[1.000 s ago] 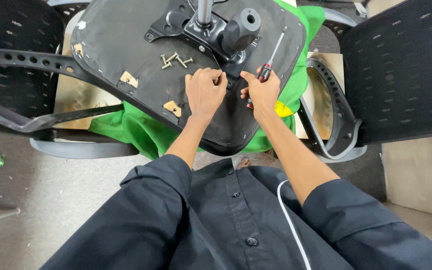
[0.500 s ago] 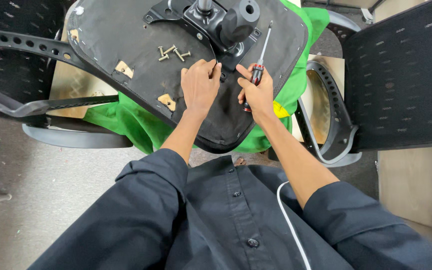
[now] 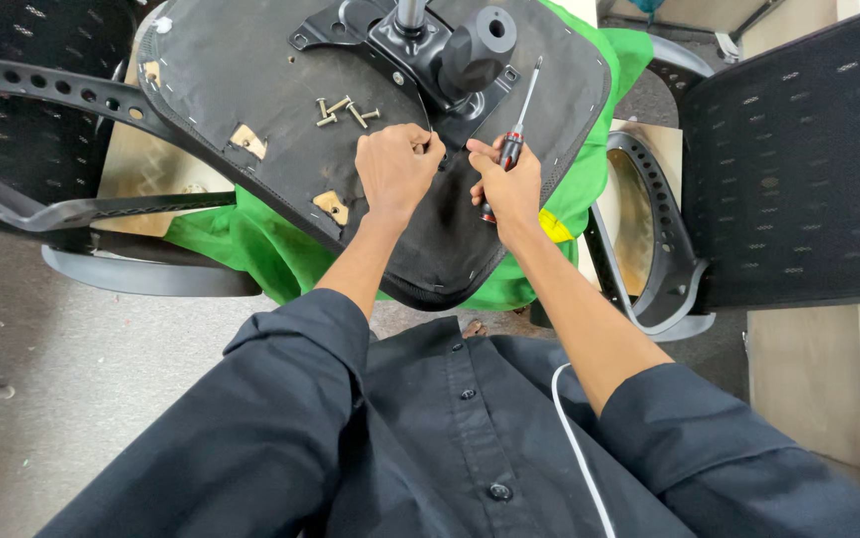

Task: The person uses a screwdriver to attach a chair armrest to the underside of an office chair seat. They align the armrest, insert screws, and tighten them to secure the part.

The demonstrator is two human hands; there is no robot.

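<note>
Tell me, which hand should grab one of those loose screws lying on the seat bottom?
Probably the left hand: it lies nearer the loose screws, and the right hand already holds the screwdriver.

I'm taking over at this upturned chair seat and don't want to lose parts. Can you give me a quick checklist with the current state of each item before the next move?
1. Screwdriver in hand: ok, the right hand grips its handle, shaft pointing away over the seat.
2. Left hand placed: ok, it rests on the seat beside the metal plate; what its fingers pinch, cannot tell.
3. Loose screws together: ok, a small cluster lies on the seat near the plate.
4. Seat supported: ok, it lies upside down on green cloth.
5. Screwdriver tip on a screw: not ok, the tip points off near the seat edge.
</note>
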